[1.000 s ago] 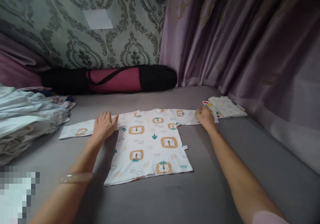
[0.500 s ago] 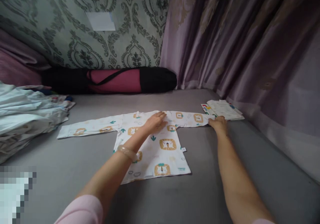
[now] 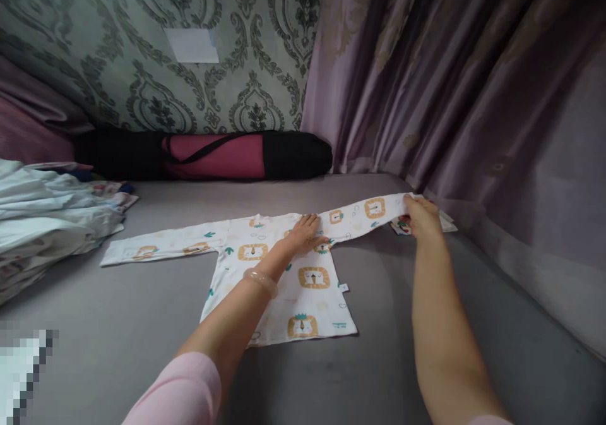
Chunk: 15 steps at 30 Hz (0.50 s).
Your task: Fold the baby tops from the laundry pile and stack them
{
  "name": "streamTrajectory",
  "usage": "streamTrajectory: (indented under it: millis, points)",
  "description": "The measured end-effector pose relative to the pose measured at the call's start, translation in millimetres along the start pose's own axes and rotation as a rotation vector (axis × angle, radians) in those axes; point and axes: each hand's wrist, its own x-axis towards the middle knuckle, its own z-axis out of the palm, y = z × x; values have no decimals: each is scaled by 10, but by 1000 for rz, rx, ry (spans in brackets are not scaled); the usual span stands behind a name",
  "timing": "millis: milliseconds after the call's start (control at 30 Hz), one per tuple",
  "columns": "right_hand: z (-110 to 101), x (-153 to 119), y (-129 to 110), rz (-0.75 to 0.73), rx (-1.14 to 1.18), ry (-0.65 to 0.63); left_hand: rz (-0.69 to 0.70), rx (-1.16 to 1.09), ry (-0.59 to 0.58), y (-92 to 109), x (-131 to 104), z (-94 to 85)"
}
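Observation:
A small white long-sleeved shirt (image 3: 279,299) with lion faces and green leaves lies spread on the grey surface, its neckline toward the wall. My left hand (image 3: 304,232) rests flat on the chest near the right shoulder, fingers stretched out. At the far right, my right hand (image 3: 421,213) pinches the cuff of the right sleeve (image 3: 374,209) and holds it raised and pulled out straight. The left sleeve (image 3: 163,243) lies extended across the surface. A small white tag (image 3: 344,288) sticks out from the shirt's right side seam.
Folded clothes (image 3: 447,221) lie partly hidden behind my right hand. A large heap of pale clothes (image 3: 52,216) sits at the left. A black and pink long bag (image 3: 218,155) lies along the patterned wall, and a purple curtain (image 3: 379,84) hangs at the right.
My right hand has lifted the right cuff up and slightly outward, so the sleeve now slants upward over the folded clothes. My left hand has shifted slightly right on the shirt.

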Motion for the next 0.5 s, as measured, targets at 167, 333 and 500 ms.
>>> streamTrajectory:
  millis: [167, 333, 500]
  points:
    - [280, -266, -456, -13, 266, -10, -26, -19, -42, -29, 38, 20]
    - [604, -625, -774, -96, 318, -135, -43, 6, -93, -21, 108, -112]
    - [1012, -1022, -934, -104, 336, -317, -74, 38, -108, 59, 182, -278]
